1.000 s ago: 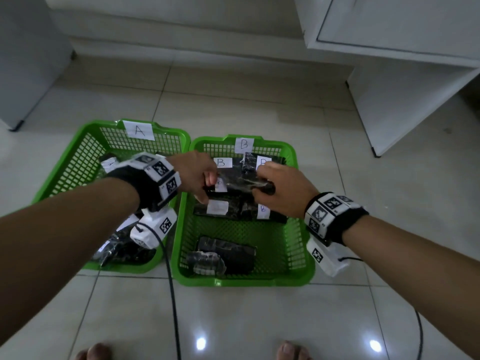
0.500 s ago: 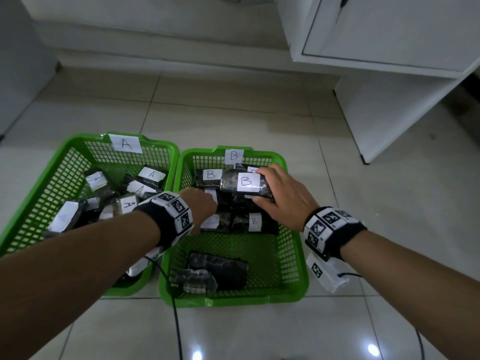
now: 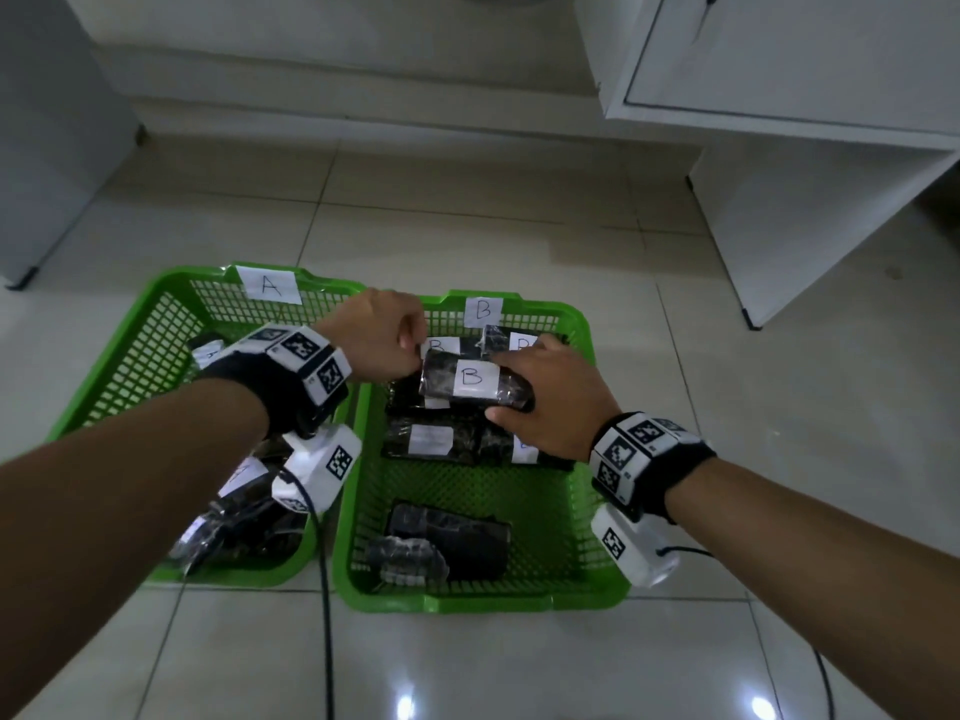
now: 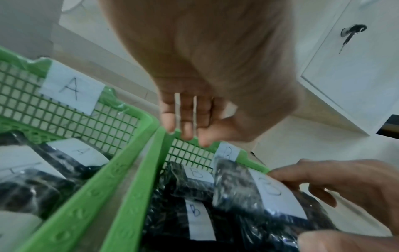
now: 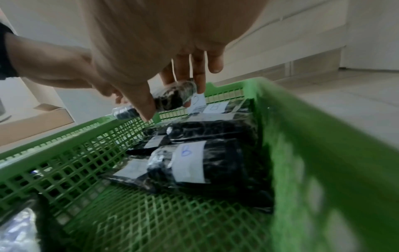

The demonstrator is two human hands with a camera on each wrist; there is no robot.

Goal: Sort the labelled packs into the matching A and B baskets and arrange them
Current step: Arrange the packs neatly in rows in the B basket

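Observation:
Two green baskets stand side by side on the floor: basket A [image 3: 174, 283] on the left and basket B [image 3: 584, 330] on the right. My right hand [image 3: 540, 392] grips a black pack with a white B label [image 3: 470, 379], thumb below and fingers over its right end [image 5: 172, 97]. It hovers over the back rows of B packs [image 3: 431, 439]. My left hand [image 3: 387, 335] is beside the pack's left end, over the rims between the baskets. Its fingers [image 4: 185, 122] hang down and hold nothing. A packs [image 3: 244, 480] lie in basket A, partly hidden by my left arm.
Two dark packs [image 3: 452, 537] with no label showing lie at the front of basket B. A white cabinet [image 3: 779, 148] stands at the right, a grey unit [image 3: 41, 122] at the left. A black cable [image 3: 324, 589] runs across the tiles between the baskets.
The pack both hands held was turned label-up and now stays in my right hand alone. My left hand let go, dropped toward the middle row, then rose to the pack's left end.

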